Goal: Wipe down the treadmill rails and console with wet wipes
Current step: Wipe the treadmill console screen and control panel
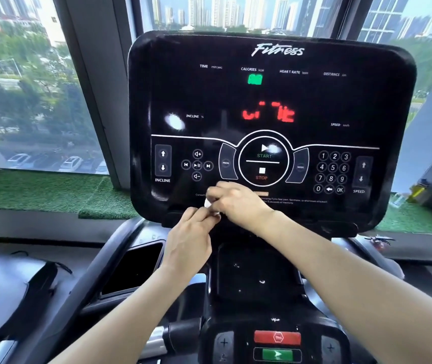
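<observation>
The black treadmill console [270, 95] fills the upper middle, with lit red and green digits and printed START and STOP buttons. Both my hands meet at its lower edge, below the media buttons. A small white wet wipe [207, 203] shows between them, mostly hidden by fingers. My right hand [238, 203] closes over it from above. My left hand [190, 239] pinches it from below. The left rail [83, 282] slopes down to the lower left.
A recessed tray [133, 269] sits left of the centre column. Red and green buttons [277, 345] lie on the lower crossbar. A dark bag [33, 292] rests at the left. Green turf [46, 190] lines the window ledge, with small items [414, 191] at the right.
</observation>
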Tool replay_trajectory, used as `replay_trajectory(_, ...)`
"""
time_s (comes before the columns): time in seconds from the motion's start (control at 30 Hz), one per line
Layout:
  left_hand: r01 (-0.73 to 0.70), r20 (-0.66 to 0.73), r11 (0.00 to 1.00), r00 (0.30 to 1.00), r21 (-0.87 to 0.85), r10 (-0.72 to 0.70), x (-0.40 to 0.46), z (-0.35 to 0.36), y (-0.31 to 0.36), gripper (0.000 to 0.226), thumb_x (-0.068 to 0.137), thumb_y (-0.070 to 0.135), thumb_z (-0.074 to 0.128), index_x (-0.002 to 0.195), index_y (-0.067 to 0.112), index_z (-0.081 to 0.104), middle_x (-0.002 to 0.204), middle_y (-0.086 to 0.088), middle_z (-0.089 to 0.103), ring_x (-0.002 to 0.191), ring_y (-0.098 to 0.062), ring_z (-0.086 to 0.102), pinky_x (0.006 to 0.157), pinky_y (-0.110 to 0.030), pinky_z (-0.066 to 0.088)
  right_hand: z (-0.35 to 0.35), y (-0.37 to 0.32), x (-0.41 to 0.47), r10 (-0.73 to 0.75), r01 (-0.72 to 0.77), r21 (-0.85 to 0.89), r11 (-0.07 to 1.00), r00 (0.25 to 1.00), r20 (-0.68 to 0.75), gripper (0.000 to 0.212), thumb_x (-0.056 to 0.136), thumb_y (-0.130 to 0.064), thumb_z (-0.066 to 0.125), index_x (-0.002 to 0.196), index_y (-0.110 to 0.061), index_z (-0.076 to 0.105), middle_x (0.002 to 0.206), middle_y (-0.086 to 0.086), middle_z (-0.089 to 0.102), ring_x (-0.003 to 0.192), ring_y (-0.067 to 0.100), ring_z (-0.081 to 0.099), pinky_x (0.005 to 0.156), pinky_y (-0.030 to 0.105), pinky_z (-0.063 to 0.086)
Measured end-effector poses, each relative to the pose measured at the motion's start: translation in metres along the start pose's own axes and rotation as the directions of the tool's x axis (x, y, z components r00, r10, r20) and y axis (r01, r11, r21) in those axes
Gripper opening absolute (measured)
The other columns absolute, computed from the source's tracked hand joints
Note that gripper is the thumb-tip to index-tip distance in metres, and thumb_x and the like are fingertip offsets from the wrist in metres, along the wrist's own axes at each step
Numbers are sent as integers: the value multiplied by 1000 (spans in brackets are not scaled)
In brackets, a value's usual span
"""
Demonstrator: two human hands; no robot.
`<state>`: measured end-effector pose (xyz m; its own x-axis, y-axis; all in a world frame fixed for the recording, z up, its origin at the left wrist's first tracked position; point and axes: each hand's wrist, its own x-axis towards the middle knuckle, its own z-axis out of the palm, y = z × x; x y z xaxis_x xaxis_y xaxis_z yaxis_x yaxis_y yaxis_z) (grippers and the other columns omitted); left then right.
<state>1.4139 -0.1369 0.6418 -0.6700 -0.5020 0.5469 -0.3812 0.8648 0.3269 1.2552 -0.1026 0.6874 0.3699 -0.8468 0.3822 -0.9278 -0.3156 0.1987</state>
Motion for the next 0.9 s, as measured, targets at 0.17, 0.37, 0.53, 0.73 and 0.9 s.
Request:
replay_trajectory(0.17, 18, -12, 1000, 1000, 4, -18, 2, -1, 6, 43, 64, -8, 68, 100, 14, 73, 86, 7, 60, 87, -10, 43, 56, -27, 51, -10, 22, -47, 11, -11, 19, 1000, 1000, -27, 19, 61, -5, 65, 67, -19, 76, 68, -3, 56, 60, 18, 54, 55, 19, 47)
replay_trajectory(0.37, -15, 19, 999, 1000, 40, 14, 14, 10, 34, 43, 65, -5, 66, 102, 14, 71, 92, 7, 60, 91, -12, 46, 67, -30, 52, -34, 55, -117, 97, -95, 65, 993, 995, -30, 22, 65, -3, 58, 69, -15, 77, 69, -1, 58, 72, 7, 37, 71, 14, 38)
replay_trajectory(0.53, -98, 67, 995, 993, 9, 98, 28, 25, 87, 43, 65, 0, 66, 105, 17, 70, 95, 8, 59, 93, -9, 45, 70, -25, 48, -50, 80, -156, 82, -81, -8, 997, 997, 13, 25, 71, -7, 57, 74, -22, 77, 70, -4, 56, 69, 8, 33, 63, 16, 26)
replay_trajectory(0.73, -149, 203, 989, 968, -1, 146, 38, 43, 134, 42, 80, 4, 56, 118, 18, 63, 110, 5, 55, 107, -16, 49, 79, -31, 49, -56, 98, -173, 70, -71, 12, 997, 992, 103, 29, 67, -3, 69, 84, -26, 77, 75, -6, 55, 68, 15, 47, 59, 25, 44)
replay_trajectory(0.9, -104, 267, 995, 959, 6, 98, 42, 54, 149, 45, 84, 6, 49, 125, 22, 58, 115, 9, 51, 111, -12, 43, 84, -32, 49, -66, 103, -168, 0, -6, 38, 999, 984, 176, 37, 58, 5, 79, 82, -23, 77, 73, -5, 54, 65, 17, 49, 62, 22, 38)
